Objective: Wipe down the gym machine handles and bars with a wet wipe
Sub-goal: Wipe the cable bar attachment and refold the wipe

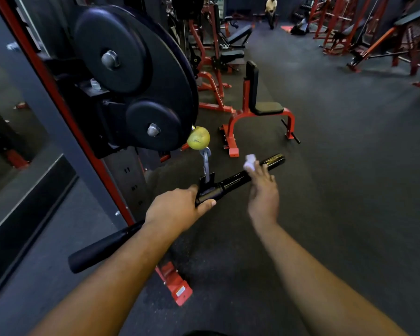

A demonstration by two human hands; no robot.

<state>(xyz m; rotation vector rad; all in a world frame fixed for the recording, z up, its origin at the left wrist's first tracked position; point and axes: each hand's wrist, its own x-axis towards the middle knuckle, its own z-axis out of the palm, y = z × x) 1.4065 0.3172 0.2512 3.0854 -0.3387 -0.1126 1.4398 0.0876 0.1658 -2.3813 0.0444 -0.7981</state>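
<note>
A black cable bar (230, 184) hangs from a metal clip under a yellow stopper ball (198, 138), stretching from lower left to upper right. My left hand (177, 210) grips the bar just left of its middle bracket. My right hand (262, 190) holds a white wet wipe (250, 162) in its fingers against the right part of the bar, near the glossy right end (274, 159). The bar's left grip (102, 248) sticks out below my left forearm.
The red and grey machine frame (66, 112) with black weight plates (141, 78) stands close on the left. A red seat bench (260, 110) is on the dark floor beyond the bar. More red machines and two people are far back.
</note>
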